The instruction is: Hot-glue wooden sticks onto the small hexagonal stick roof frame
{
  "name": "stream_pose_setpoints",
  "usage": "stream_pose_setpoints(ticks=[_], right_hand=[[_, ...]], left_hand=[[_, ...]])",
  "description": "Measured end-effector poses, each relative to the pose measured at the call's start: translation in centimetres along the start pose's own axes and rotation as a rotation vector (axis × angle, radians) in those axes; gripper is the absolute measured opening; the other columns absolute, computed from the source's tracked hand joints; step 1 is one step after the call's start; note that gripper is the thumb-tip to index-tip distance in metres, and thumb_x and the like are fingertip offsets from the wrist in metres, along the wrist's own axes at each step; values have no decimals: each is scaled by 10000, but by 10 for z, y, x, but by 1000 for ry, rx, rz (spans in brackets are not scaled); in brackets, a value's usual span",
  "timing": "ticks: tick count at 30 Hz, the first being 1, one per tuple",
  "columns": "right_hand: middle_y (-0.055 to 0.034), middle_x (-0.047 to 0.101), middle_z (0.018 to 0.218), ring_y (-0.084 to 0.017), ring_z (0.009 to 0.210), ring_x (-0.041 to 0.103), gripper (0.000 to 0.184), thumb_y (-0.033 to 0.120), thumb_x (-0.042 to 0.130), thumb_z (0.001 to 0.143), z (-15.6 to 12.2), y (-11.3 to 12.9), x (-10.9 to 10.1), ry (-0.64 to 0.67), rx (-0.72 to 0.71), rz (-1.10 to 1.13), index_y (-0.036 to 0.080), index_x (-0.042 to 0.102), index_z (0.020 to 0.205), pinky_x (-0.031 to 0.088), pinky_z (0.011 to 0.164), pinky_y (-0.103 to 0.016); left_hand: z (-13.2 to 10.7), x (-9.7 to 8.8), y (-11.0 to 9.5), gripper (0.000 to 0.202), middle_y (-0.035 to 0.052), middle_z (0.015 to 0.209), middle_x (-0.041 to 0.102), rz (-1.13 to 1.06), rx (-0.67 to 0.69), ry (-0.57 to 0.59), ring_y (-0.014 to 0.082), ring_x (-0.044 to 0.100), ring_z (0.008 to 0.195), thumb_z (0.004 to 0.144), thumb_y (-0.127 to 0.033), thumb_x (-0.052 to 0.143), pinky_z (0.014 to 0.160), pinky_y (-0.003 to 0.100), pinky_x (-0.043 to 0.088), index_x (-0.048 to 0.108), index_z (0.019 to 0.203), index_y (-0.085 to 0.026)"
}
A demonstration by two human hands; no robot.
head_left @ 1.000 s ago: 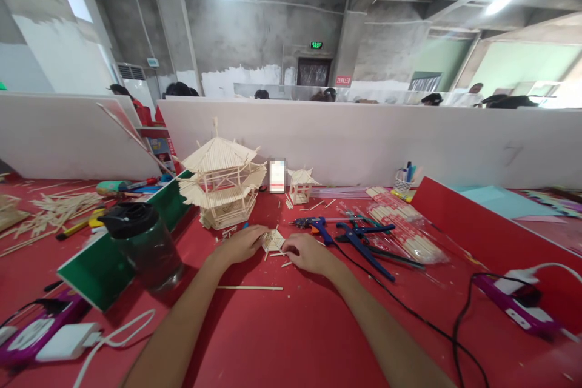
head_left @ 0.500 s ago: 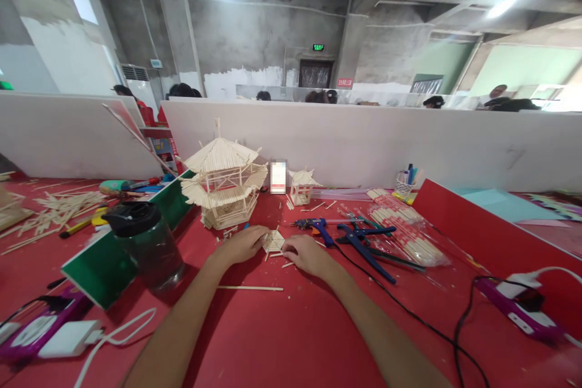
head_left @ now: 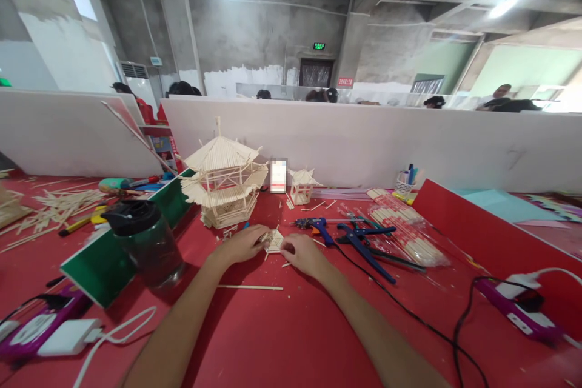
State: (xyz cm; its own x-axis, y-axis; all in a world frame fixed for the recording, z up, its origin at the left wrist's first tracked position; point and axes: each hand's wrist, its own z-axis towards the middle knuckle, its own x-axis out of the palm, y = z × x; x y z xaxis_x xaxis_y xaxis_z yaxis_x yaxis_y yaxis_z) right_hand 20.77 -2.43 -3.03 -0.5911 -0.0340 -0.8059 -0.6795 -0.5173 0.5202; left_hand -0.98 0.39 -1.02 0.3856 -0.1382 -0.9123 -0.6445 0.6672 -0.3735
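A small hexagonal frame of thin wooden sticks [head_left: 274, 244] lies on the red tabletop between my hands. My left hand [head_left: 248, 244] is closed at its left edge, fingertips on the sticks. From the other side, my right hand [head_left: 305, 253] has thumb and fingers drawn together at the right edge; any small stick between them is hidden. One long wooden stick [head_left: 250, 287] lies in front of my hands. Behind them stand a large tiered stick pavilion [head_left: 225, 179] and a smaller stick pavilion [head_left: 303, 185].
To the right are a blue glue gun [head_left: 321, 230], blue cutters [head_left: 364, 248] and bagged sticks [head_left: 404, 227]. A dark water bottle [head_left: 148, 248] stands left beside a green board [head_left: 102, 273]. Cables and purple power strips [head_left: 522, 312] lie at both sides. A white partition [head_left: 341, 142] closes the back.
My right fingers have shifted slightly left against the stick frame. A short stick that lay near them no longer shows there. My left hand has barely moved.
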Motion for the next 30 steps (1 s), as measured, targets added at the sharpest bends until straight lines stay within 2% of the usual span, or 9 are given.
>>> stream_pose_setpoints(ticks=[8,17,21,24,27,30], right_hand=[[-44,699,785,-152,706,605,117,106,621,761,1,1,4,-30,54,-17,180,708,783,392,636,-228],[-48,703,798,-160,722,610,95,140,625,770,0,7,5,-42,96,-54,183,711,772,387,637,-237],[-46,726,811,-161,738,637,126,148,605,803,1,-3,-2,-41,75,69,179,727,804,419,667,-235],[-47,745,832,-166,770,665,149,136,587,819,2,-14,-9,-70,112,156,173,725,860,453,709,-242],[-48,746,830,-166,762,667,156,123,585,819,3,-20,-12,-72,139,160,168,724,873,462,701,-242],[-49,739,824,-162,745,649,136,134,611,812,2,-17,-10,-38,105,119,164,734,864,444,681,-236]], left_hand=[[0,3,3,273,96,1185,621,-10,0,-14,226,570,1096,913,-275,484,973,350,429,563,1165,-206],[0,5,-6,431,106,1222,569,37,-75,42,261,542,1121,885,-511,542,965,369,421,515,1190,-208],[1,7,-5,430,106,1244,559,31,-95,44,264,530,1146,880,-478,561,987,379,407,501,1210,-210],[2,8,-3,414,91,1249,561,18,-105,33,262,527,1156,861,-432,597,992,376,404,508,1209,-228],[3,10,-1,420,88,1252,567,5,-116,25,260,532,1156,844,-415,621,994,373,405,516,1210,-236],[4,12,0,438,91,1254,577,-20,-115,2,256,535,1158,837,-426,634,1002,367,403,524,1215,-233]])
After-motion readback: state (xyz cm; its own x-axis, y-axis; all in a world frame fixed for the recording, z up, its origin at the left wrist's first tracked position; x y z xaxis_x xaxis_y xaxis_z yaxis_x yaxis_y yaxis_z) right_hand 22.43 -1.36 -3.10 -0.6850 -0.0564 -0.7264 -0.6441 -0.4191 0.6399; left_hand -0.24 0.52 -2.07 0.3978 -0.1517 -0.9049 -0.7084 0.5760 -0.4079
